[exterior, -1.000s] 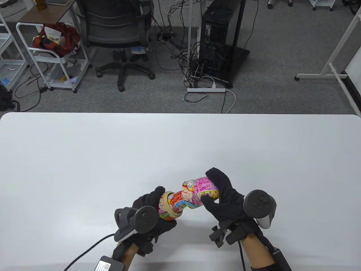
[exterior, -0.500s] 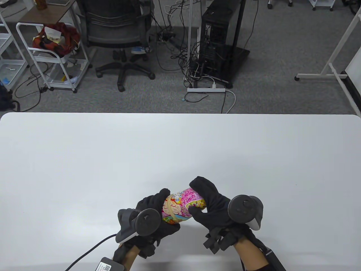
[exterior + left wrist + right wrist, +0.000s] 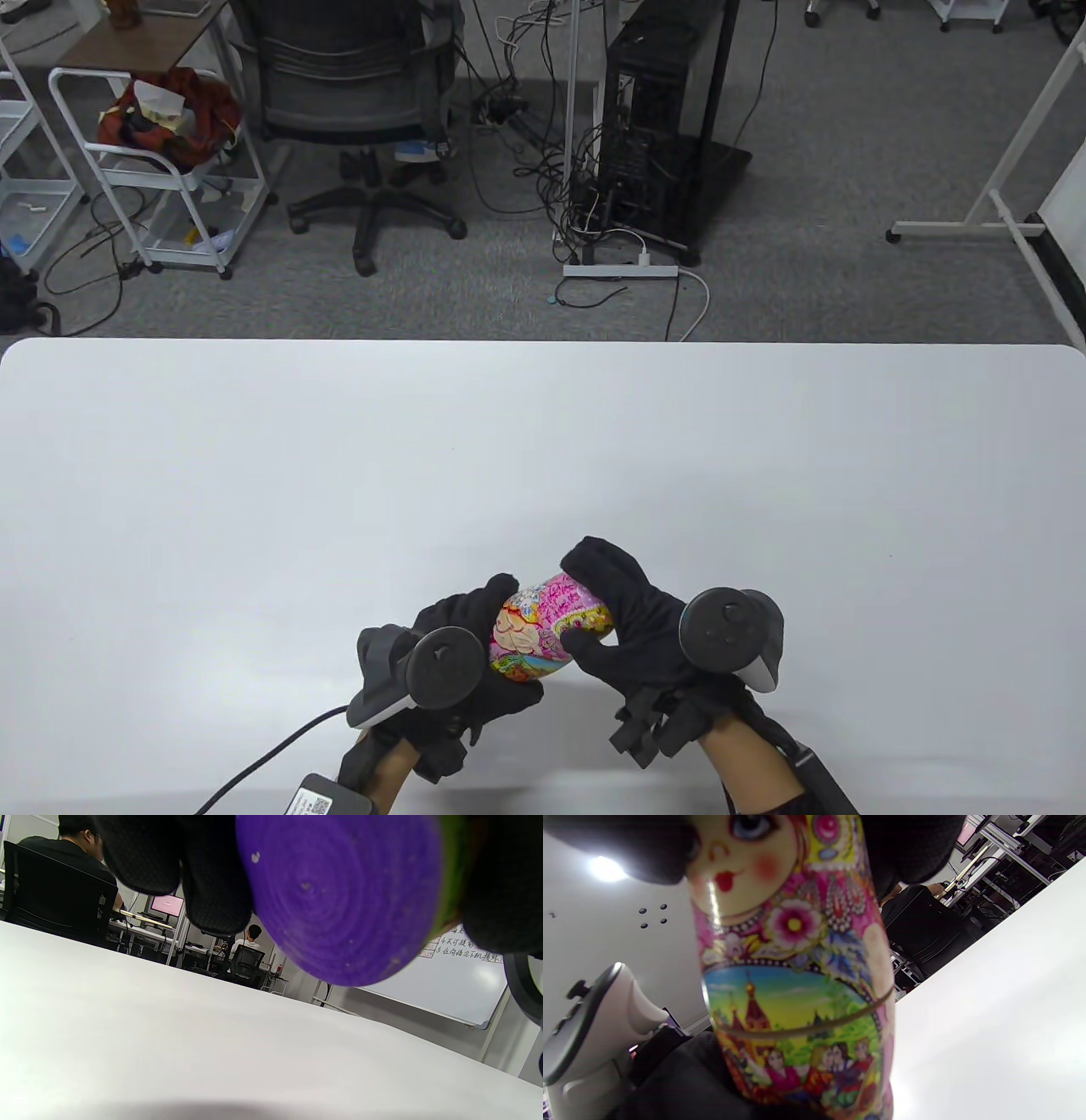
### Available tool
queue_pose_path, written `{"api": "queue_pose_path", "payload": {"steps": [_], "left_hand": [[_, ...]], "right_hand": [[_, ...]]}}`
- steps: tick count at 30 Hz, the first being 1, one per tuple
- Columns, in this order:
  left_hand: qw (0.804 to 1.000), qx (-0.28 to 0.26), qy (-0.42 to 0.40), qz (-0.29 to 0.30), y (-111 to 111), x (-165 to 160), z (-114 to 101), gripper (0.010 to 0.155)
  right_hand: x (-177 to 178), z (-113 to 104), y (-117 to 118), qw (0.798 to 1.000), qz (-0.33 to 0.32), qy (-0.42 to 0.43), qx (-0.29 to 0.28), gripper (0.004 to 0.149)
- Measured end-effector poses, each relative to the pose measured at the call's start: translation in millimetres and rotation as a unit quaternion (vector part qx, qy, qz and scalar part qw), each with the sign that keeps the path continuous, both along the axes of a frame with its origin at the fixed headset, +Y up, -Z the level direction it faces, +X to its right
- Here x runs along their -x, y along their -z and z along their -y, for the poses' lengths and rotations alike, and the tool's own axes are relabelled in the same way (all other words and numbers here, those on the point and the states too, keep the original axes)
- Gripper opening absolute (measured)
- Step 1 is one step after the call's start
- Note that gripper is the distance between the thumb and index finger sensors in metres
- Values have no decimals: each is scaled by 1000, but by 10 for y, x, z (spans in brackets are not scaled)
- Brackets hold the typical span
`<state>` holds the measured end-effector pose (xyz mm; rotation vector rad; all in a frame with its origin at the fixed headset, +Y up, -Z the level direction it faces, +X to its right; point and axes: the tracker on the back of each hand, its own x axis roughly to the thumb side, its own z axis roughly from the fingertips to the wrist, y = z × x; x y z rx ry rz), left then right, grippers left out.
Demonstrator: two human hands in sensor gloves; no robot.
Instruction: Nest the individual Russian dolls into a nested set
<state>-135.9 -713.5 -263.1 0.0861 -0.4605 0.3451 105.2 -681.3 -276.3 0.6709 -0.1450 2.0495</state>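
Item: Russian doll [image 3: 543, 628], painted pink with a face and a village scene, lying tilted between both hands at the lower centre of the table view, raised above the white table [image 3: 254, 475].

Holding: the left hand [image 3: 462, 658] is gripping the doll's lower half, its purple base [image 3: 339, 895] filling the top of the left wrist view between the gloved fingers [image 3: 216, 878]. The right hand [image 3: 632, 624] is gripping the upper half, thumb and fingers wrapping round the head end; in the right wrist view the face is sitting at the top centre of the frame.

Seam: a thin line [image 3: 806, 1029] is running across the village scene in the right wrist view. The halves are looking joined or very nearly so; whether they are fully seated cannot be told.

Step in hand, as judged: closing the outer shell. Doing it well is calling for both halves kept on one axis, pressed straight together, then a slight twist so the painted scene is lining up across the seam. Squeezing the thin rim too hard or pushing at an angle is risking a jam.

Also in view: an office chair [image 3: 356, 93] and a computer tower [image 3: 657, 127] on the carpet, upper part of the frame.
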Motion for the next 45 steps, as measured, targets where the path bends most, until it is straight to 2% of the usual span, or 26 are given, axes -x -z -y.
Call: {"api": "queue_pose_path", "payload": {"steps": [8,9,11,16,19,24,27,28,29,32,33,35,37,38,40,42,45], "left_hand": [[999,16,-33,2,-30,-15,-37,113],[998,32,-46,3,-50,-27,-53,113],[997,32,-66,-15,-89,-54,-81,113],[993,18,-107,-37,-129,-44,-129,113],[992,30,-116,-30,-122,-55,-123,114],[994,41,-100,-22,-16,-22,-63,114],[994,44,-95,-20,26,20,-11,115],[994,68,-85,-18,53,11,16,116],[993,89,-72,-9,82,-1,49,117],[994,96,-35,-38,160,8,120,119],[995,88,-6,-50,179,33,138,118],[995,39,67,-67,217,109,179,115],[988,4,134,-81,233,139,209,113],[985,4,150,-83,243,138,208,113],[983,8,159,-96,250,134,200,113],[983,0,155,-101,257,142,193,112],[981,21,157,-110,274,181,206,108]], "right_hand": [[3,34,20,1000,-3,11,6,78],[5,42,16,1000,3,21,5,80],[8,34,-1,999,5,45,3,81],[79,23,-92,996,32,81,-31,80],[119,2,-108,994,43,82,-50,79],[134,117,-48,997,32,68,-11,81],[139,97,19,999,15,39,11,82],[135,69,41,999,14,28,22,83],[136,43,52,999,30,29,20,80],[196,43,98,997,81,-10,15,79],[225,58,128,995,95,-29,9,79],[329,109,246,986,134,-92,22,81],[446,121,405,974,169,-147,36,84],[502,113,482,967,185,-168,44,86],[615,80,671,954,203,-210,66,92],[694,56,813,946,213,-230,82,92],[812,39,1029,933,236,-262,75,91]]}}
